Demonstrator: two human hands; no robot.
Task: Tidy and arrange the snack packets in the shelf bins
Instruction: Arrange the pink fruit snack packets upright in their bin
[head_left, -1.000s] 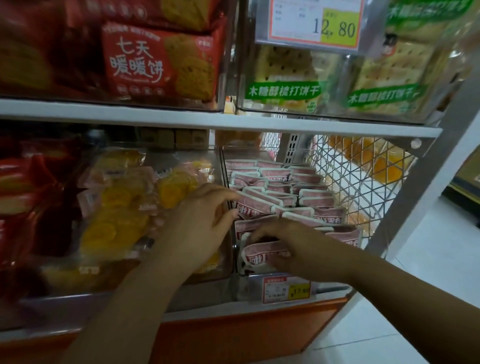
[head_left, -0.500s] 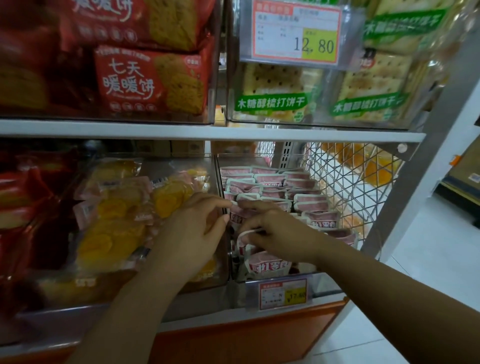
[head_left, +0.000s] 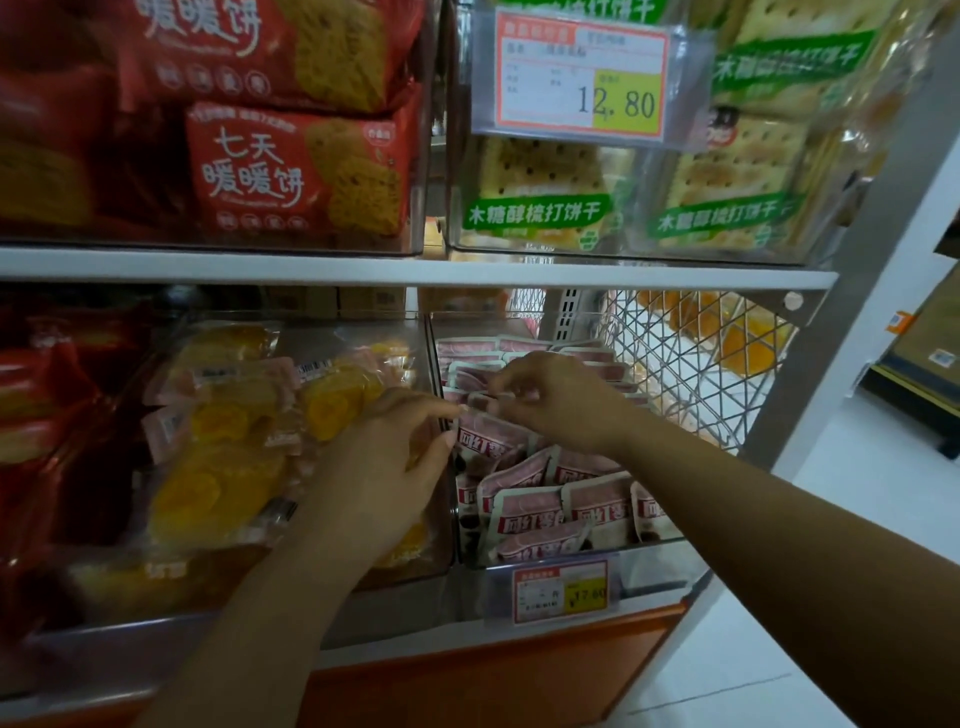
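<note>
Since a second ago the right hand (head_left: 561, 402) has lifted from the front packets to the middle of the clear bin (head_left: 649, 551), and the left hand (head_left: 384, 467) has closed in beside it. Both now pinch the top edge of one pink snack packet (head_left: 491, 434), fingertips closed on it, holding it upright among the rest of the pink packets (head_left: 550, 499), which stand unevenly at the front and in neater rows behind. The step looks like straightening the rows. Next, I judge, the packet needs seating level with its neighbours, then the leaning front ones righting. Yellow packets (head_left: 218, 457) fill the adjoining bin.
</note>
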